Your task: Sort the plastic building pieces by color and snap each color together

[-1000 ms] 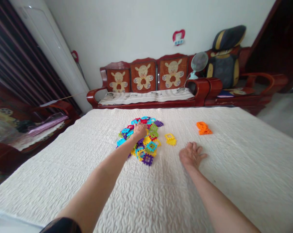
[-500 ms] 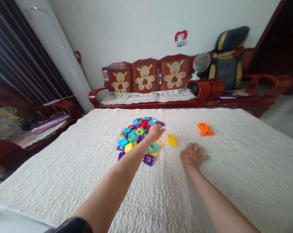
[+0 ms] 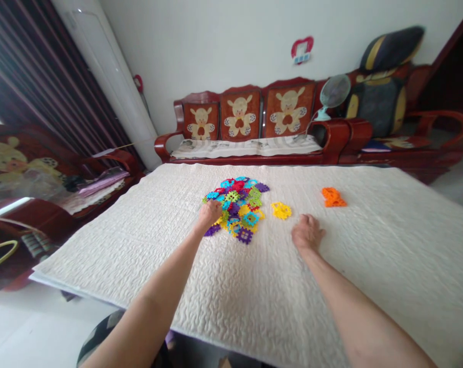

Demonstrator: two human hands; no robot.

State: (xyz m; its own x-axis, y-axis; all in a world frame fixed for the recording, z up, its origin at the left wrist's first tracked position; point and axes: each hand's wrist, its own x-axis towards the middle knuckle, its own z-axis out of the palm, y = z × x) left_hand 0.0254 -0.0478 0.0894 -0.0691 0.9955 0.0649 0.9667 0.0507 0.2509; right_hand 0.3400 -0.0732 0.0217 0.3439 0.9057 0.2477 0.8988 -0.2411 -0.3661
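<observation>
My left hand (image 3: 210, 211) is at the left side of a pile of square, notched plastic building pieces (image 3: 232, 196) in blue, red, green, purple and yellow. Its fingers are bent closed and hide what lies under them. A yellow piece shows just beside the fingertips. My right hand (image 3: 307, 233) rests on the quilted cover, fingers loosely bent and somewhat apart, holding nothing I can see. To its upper left lie joined yellow pieces (image 3: 281, 210). Farther back on the right are joined orange pieces (image 3: 333, 198).
A cream quilted cover (image 3: 254, 286) spreads over the table. Behind it stands a red wooden sofa (image 3: 250, 159) with bear-patterned cushions and a small fan (image 3: 334, 92). A wooden armchair (image 3: 124, 159) is on the left, and a chair with a massage pad (image 3: 379, 107) is at the right.
My left hand has moved from the pile's right side to its left side. The right hand's spread fingers have drawn in. The view has shifted, showing more floor at the left.
</observation>
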